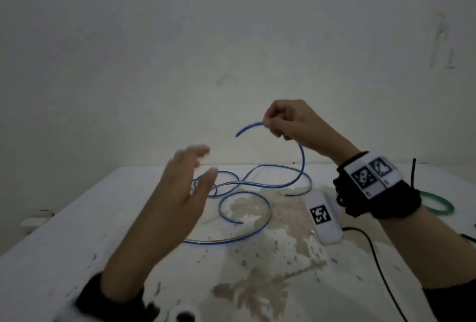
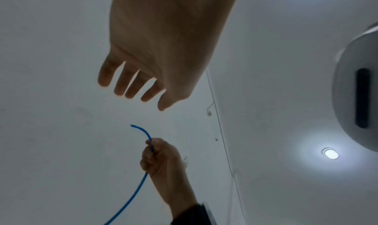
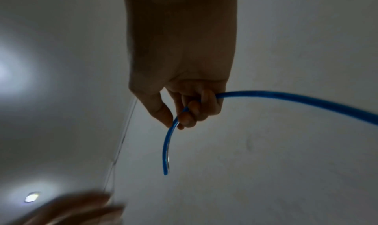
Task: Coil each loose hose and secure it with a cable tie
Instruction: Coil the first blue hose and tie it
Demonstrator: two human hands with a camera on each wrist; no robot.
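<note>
Now right hand (image 1: pixel 296 125) grips blue hose (image 1: pixel 257 185).

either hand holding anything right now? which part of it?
Right hand grips the blue hose near one end, a short tail sticking out past the fingers; the rest trails to the table. Left hand is open, holding nothing.

Stained white table (image 1: pixel 77 231) — blue hose (image 1: pixel 231 187), tagged white block (image 1: pixel 325 221), green ring (image 1: pixel 438 204), black cable (image 1: pixel 378 265).

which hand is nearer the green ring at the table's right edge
Right. The right hand is raised above the table, its wrist almost over the green ring. The left hand hovers open across the table, well to the ring's left.
</note>
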